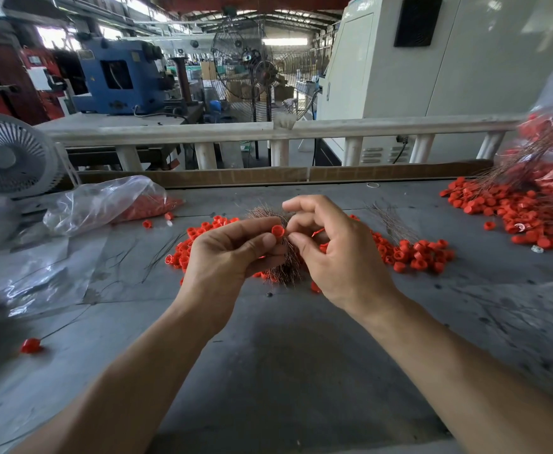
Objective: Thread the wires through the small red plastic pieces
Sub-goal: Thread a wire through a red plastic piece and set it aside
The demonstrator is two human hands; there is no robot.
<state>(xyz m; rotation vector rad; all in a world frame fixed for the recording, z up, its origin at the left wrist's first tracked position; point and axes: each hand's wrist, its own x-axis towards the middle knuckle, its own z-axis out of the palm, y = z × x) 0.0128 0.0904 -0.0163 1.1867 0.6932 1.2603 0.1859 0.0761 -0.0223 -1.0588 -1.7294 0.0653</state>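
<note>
Nearest the camera, two bare forearms reach over a grey worktable. On its left edge lies a lone red cap with a thin wire running from it. The left hand pinches a small red plastic piece between thumb and forefinger, and its curled fingers hold a bundle of thin wires against the palm. The right hand meets it, thumb and forefinger pinched at the piece; whether they hold a wire tip cannot be told. Beneath and beside the hands lies a loose heap of red pieces. Left of them sits a clear plastic bag of more pieces. At far right, threaded pieces spill from another bag. Beyond the table edge stand a small grey fan, a white railing and a pedestal fan.
</note>
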